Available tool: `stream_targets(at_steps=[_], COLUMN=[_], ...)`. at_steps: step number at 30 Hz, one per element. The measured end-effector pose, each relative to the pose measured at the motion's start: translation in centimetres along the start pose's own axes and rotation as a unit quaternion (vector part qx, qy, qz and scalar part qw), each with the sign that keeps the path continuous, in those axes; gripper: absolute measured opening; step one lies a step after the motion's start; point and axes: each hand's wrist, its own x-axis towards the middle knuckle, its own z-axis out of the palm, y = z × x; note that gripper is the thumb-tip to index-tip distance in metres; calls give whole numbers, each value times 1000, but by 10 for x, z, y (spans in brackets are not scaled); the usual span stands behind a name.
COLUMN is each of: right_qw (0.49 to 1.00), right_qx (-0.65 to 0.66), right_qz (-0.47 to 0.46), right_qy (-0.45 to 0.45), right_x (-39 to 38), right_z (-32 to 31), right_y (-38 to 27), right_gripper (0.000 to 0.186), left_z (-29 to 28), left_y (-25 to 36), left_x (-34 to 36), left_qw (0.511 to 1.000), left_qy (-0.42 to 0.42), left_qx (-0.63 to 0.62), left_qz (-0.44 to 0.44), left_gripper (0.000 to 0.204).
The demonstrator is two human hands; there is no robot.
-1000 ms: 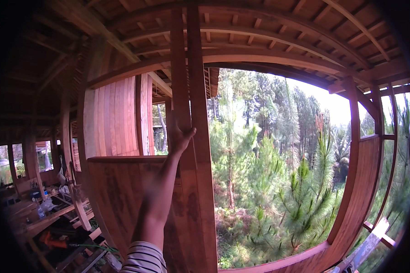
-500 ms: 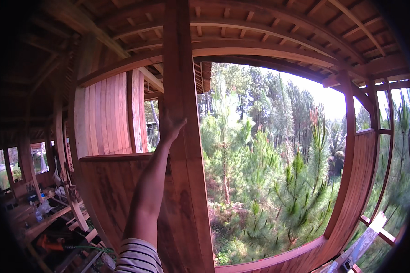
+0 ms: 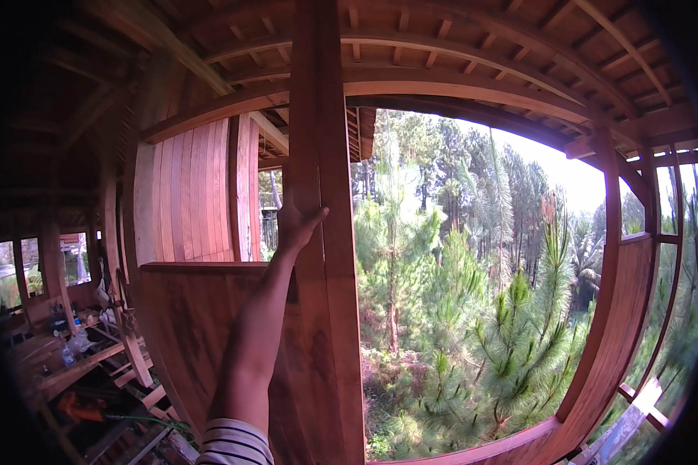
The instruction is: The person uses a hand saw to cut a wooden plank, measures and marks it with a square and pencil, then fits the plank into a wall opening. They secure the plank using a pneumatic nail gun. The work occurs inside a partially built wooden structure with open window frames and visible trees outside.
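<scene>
My left arm in a striped sleeve reaches up to a tall wooden post point(image 3: 318, 139). My left hand point(image 3: 297, 229) grips the post at about mid-height. Its thumb lies across the front face, pointing right, and the other fingers are mostly hidden at the post's left side. A panel of dark reddish boards point(image 3: 202, 333) stands left of the post, below a wooden sill point(image 3: 202, 266). My right hand is out of the picture.
Right of the post a large window opening faces pine trees point(image 3: 512, 341), with a low sill point(image 3: 481, 446) beneath. Roof beams point(image 3: 457, 85) cross overhead. Lower left, loose timber, a plastic bottle point(image 3: 67, 355) and an orange tool point(image 3: 81, 407) lie about. A pale plank point(image 3: 624, 426) leans lower right.
The view has turned slightly left, so the post and window sit further right in the picture. My left hand keeps its hold on the post.
</scene>
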Motion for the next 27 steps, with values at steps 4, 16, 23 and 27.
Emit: stream_targets(at_steps=[4,16,23,27], right_qw=[1000,999,998,999], right_qx=[-14,-25,-46,-6], right_qz=[-21,-23,-1,5], right_qy=[7,28,42,43], right_x=[1,1,9,10], right_z=[7,-14,-8,-2], right_y=[9,5,-6,-19], right_gripper=[56,56,55,56], left_z=[-2,-11,-15,-5], left_y=[4,-11,3,10], left_x=[4,17,18,8], left_qw=[999,999,989,999], left_qy=[3,-15,-100,-16], left_qx=[40,32,-1,20], left_qz=[17,-11,-104,-27], left_gripper=[94,85,109,98])
